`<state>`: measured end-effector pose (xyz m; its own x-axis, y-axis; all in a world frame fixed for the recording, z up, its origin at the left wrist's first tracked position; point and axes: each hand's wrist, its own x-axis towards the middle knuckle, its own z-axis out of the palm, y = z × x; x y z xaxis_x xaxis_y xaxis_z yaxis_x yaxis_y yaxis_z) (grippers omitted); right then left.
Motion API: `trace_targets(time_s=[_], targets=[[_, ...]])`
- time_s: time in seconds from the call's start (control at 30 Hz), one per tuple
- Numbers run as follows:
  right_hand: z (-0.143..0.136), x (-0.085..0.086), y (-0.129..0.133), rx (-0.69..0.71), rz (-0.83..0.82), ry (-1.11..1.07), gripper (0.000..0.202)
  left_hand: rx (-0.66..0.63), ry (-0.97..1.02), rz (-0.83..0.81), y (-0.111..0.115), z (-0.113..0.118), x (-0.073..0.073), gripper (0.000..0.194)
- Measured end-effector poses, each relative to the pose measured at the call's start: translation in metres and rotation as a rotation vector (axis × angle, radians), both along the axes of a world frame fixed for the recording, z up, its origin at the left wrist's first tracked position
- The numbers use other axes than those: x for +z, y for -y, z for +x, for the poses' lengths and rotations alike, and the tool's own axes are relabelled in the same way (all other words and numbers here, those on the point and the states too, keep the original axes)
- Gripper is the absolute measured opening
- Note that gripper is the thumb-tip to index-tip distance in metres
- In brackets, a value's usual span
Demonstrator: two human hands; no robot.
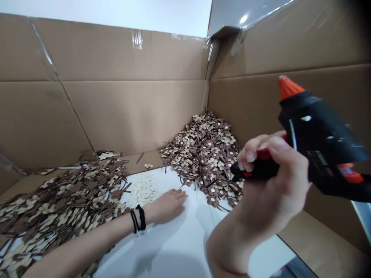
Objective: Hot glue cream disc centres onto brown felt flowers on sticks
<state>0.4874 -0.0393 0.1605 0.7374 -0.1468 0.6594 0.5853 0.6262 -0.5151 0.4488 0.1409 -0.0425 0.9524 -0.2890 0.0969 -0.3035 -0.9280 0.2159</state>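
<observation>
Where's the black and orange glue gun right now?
In the head view, the glue gun is on the right side, gripped in the right hand, in front of the cardboard wall.

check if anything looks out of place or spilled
A thin brown strip and a few cream pieces lie loose on the cardboard beyond the white surface, between the left heap and the right heap; they look strayed because they sit apart from both.

Glue gun (321, 135): rear cut off, right edge; lettering (322, 157) blurred, I can't read it.
Handle (268, 170): partly hidden by my right hand (279, 183).
Left hand (169, 204): palm hidden from me.
Flower pile (72, 197): cut off, left edge.
</observation>
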Motion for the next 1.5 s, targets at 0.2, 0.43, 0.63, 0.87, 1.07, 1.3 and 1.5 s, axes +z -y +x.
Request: trace_targets(time_s=[0.2,0.43,0.63,0.87,1.07,1.3,1.5], targets=[[-0.015,0.003,-0.007,0.019,-0.067,-0.026,0.015,0.032,-0.037,0.095,0.037,-0.022,-0.024,0.065],[-0.021,0.003,-0.017,0.029,-0.089,0.010,0.012,0.244,-0.058,0.204,0.014,-0.047,-0.020,0.072],[-0.021,-0.001,-0.025,0.106,-0.171,0.006,0.013,0.492,-0.107,0.235,-0.022,-0.074,-0.023,0.076],[-0.024,-0.005,-0.044,0.208,-0.260,-0.005,0.013,0.453,0.099,0.099,-0.045,-0.095,0.003,0.046],[-0.032,-0.005,-0.040,0.268,-0.376,0.027,0.015,0.769,0.211,-0.058,-0.095,-0.126,0.055,0.022],[-0.047,-0.004,-0.058,0.315,-0.308,-0.005,0.014,0.936,0.052,-0.113,-0.143,-0.151,0.052,0.029],[-0.019,-0.019,-0.080,0.382,-0.487,0.043,0.036,0.930,0.019,-0.171,-0.144,-0.139,0.039,0.016]])
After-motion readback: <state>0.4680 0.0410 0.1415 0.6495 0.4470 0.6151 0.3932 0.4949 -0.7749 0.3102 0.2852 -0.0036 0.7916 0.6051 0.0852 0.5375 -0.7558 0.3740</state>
